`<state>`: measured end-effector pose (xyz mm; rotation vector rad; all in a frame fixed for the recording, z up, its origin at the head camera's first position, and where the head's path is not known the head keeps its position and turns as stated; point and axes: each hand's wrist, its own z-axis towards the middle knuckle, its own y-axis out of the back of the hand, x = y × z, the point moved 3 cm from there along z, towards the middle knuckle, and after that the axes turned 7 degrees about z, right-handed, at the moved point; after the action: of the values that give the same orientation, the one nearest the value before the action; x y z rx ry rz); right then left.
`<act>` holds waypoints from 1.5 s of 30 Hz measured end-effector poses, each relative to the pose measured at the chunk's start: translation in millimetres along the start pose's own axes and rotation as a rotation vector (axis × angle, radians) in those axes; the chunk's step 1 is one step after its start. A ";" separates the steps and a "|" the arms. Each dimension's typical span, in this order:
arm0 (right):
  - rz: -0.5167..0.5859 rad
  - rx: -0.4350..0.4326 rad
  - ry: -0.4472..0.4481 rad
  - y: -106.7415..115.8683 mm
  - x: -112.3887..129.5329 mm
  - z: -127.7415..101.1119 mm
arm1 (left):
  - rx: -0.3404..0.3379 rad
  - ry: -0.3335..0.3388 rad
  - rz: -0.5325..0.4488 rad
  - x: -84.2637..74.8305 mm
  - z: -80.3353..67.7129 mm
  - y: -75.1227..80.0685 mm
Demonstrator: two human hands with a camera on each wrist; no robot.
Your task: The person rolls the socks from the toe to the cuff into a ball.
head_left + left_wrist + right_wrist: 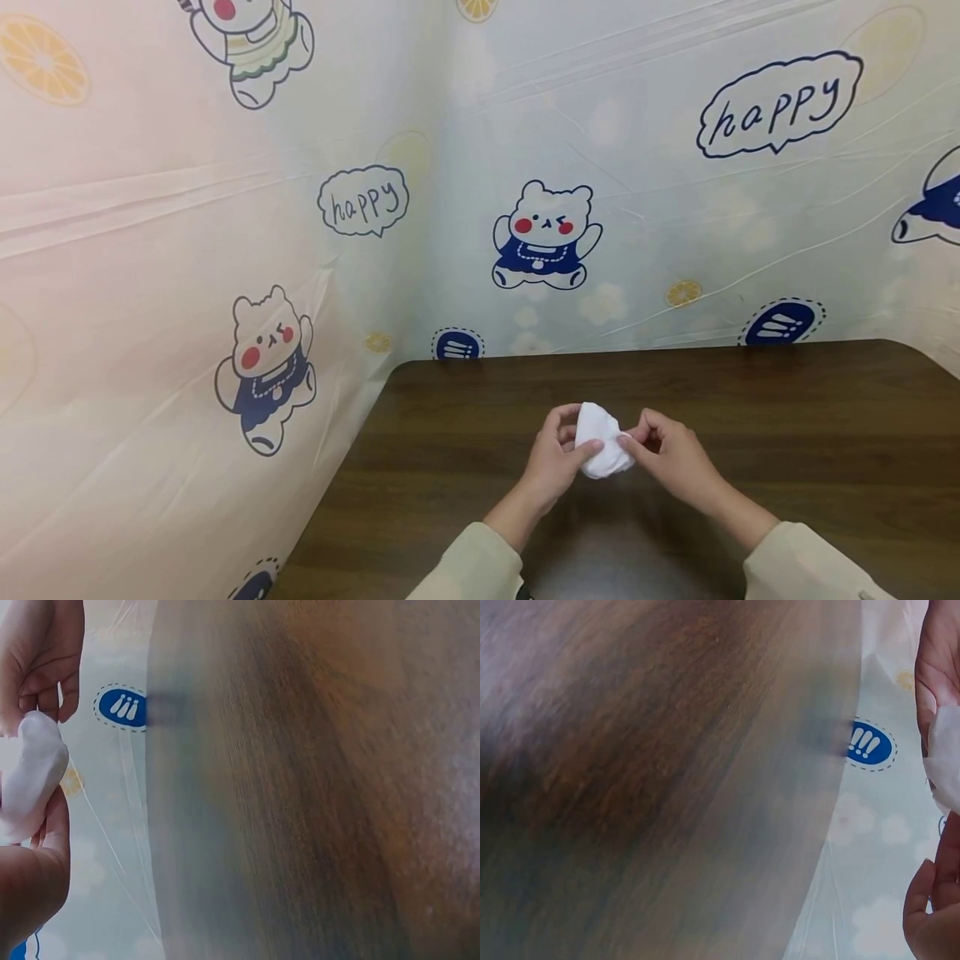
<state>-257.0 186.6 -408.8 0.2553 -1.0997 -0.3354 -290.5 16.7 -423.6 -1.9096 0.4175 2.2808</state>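
Observation:
A small, soft white bundle [596, 423], folded like thin cloth or tissue, is held between both hands above the table; its exact kind cannot be told. My left hand [551, 462] grips its left side, thumb across the near face and fingers behind. At its right edge, my right hand [675, 458] pinches the material between thumb and fingertips. The left wrist view shows the white bundle [39, 765] at its left border, rounded and smooth. Only part of the bundle [946, 761] appears at the right border of the right wrist view.
A dark brown wooden table [450, 467] with rounded corners lies under the hands. Behind it and to the left hangs a pale printed curtain [645, 250] with cartoon bears and "happy" bubbles. Light sleeves [472, 567] cover the forearms.

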 end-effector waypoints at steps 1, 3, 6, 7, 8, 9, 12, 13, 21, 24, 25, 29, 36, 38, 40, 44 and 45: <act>0.007 -0.007 -0.012 0.1 -0.9 0.6 | -0.012 0.002 -0.002 0.2 0.5 -0.3; 0.023 -0.018 -0.031 0.6 -2.5 2.0 | -0.040 0.008 -0.005 0.4 1.5 -0.7; 0.029 -0.028 -0.055 1.8 -4.8 4.3 | -0.074 -0.004 0.034 0.3 2.8 -1.2; 0.030 -0.028 -0.061 2.3 -5.5 5.1 | -0.079 -0.009 0.052 0.1 3.1 -1.3; 0.027 -0.028 -0.065 2.9 -6.1 5.8 | -0.080 -0.009 0.061 0.0 3.5 -1.5; 0.023 -0.028 -0.069 3.5 -6.8 6.6 | -0.075 -0.010 0.070 0.1 3.8 -1.8; 0.004 -0.029 -0.078 5.5 -9.6 8.9 | -0.053 -0.010 0.076 0.5 4.4 -2.4; -0.004 -0.030 -0.080 6.2 -10.9 9.7 | -0.043 -0.007 0.071 0.4 4.7 -2.6; -0.058 -0.009 -0.109 9.2 -22.9 15.2 | 0.027 0.002 0.104 1.2 9.3 -4.2; -0.073 0.011 -0.124 9.2 -26.1 16.0 | 0.034 0.007 0.154 3.8 12.1 -4.3; -0.079 0.019 -0.132 9.1 -27.0 16.3 | 0.037 0.004 0.170 4.6 13.1 -4.3; -0.103 0.037 -0.178 8.9 -31.0 17.6 | 0.050 -0.005 0.216 7.6 16.2 -4.6; -0.122 0.071 -0.235 6.4 -37.0 17.3 | 0.048 0.028 0.276 12.9 18.1 -5.8; -0.128 0.080 -0.239 5.8 -38.4 17.4 | 0.045 0.036 0.288 13.2 18.4 -6.5; -0.135 0.087 -0.239 5.2 -39.4 17.5 | 0.039 0.039 0.310 13.4 18.7 -7.1; -0.140 0.099 -0.233 4.2 -40.4 17.4 | 0.025 0.051 0.351 14.9 20.1 -8.1; -0.139 0.105 -0.227 3.9 -40.4 17.3 | 0.022 0.053 0.363 15.5 20.5 -8.3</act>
<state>-288.6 205.2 -433.2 0.3958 -1.3283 -0.4386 -310.4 29.6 -436.5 -2.0268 0.8561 2.4241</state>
